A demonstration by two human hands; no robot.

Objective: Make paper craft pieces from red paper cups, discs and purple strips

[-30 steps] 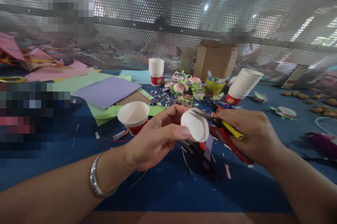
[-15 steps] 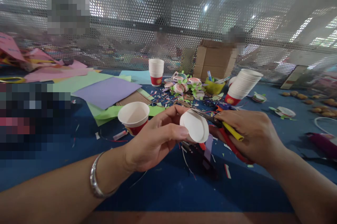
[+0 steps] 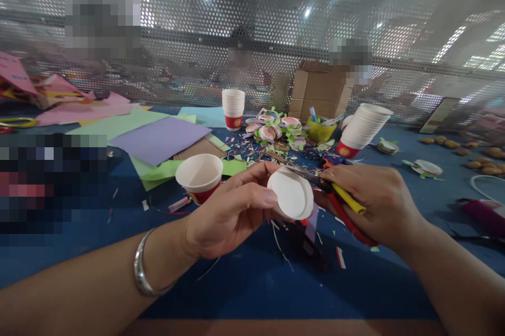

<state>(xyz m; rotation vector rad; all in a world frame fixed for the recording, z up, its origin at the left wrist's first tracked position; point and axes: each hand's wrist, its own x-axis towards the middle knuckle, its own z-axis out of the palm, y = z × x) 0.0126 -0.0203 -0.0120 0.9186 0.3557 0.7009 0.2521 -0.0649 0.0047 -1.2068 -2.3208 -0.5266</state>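
Note:
Between the thumb and fingers of my left hand (image 3: 240,204) is a white round paper cup base (image 3: 292,194), its inner face turned toward me. My right hand (image 3: 379,204) grips a pair of scissors (image 3: 347,212) with red and yellow on the handles. The blades lie against the upper rim of the cup base. Beside my left hand stands a cut-down red and white paper cup (image 3: 200,174). Below the cup base, a dark tool and a purple paper strip (image 3: 311,228) lie on the blue table, partly hidden.
Paper scraps cover the blue table (image 3: 252,294). Behind them are a pile of small paper turtles (image 3: 272,128), a yellow-green container (image 3: 320,130) and two cup stacks (image 3: 233,110). Coloured paper (image 3: 161,139) lies left; brown lumps (image 3: 450,142) lie right. A cardboard box (image 3: 321,91) stands by the mesh.
The cup base has turned slightly in my left hand, showing more of its inside. The scissors stay at its upper rim, almost unmoved.

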